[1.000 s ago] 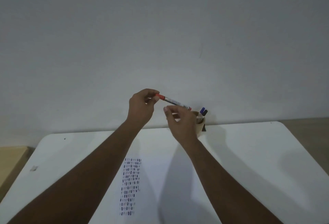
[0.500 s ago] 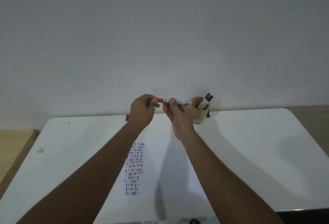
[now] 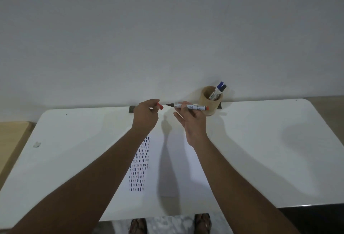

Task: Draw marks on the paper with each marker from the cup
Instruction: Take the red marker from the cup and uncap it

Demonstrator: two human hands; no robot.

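My right hand [image 3: 193, 120] holds a white marker [image 3: 188, 106] with an orange end, lying level, its bare dark tip pointing left. In my left hand [image 3: 146, 115] sits the marker's orange cap [image 3: 160, 106], a short gap away from the tip. Both hands hover above the far part of the white table [image 3: 260, 150]. A sheet of paper [image 3: 173, 166] lies below them, carrying columns of short dark marks [image 3: 139, 165] on its left side. At the table's far edge, a tan cup [image 3: 209, 101] holds two markers [image 3: 217, 90], one blue-capped, one black-capped.
A grey wall rises right behind the table. A small dark bracket [image 3: 131, 109] sits at the far edge left of my hands. A scrap [image 3: 36, 144] lies on the table's left part. A wooden surface [image 3: 11, 138] adjoins the left side. My feet [image 3: 138, 226] show below the near edge.
The cap has come off the marker: my left hand pulled it leftward while my right kept the body. The view tilted down, so the table and cup appear lower.
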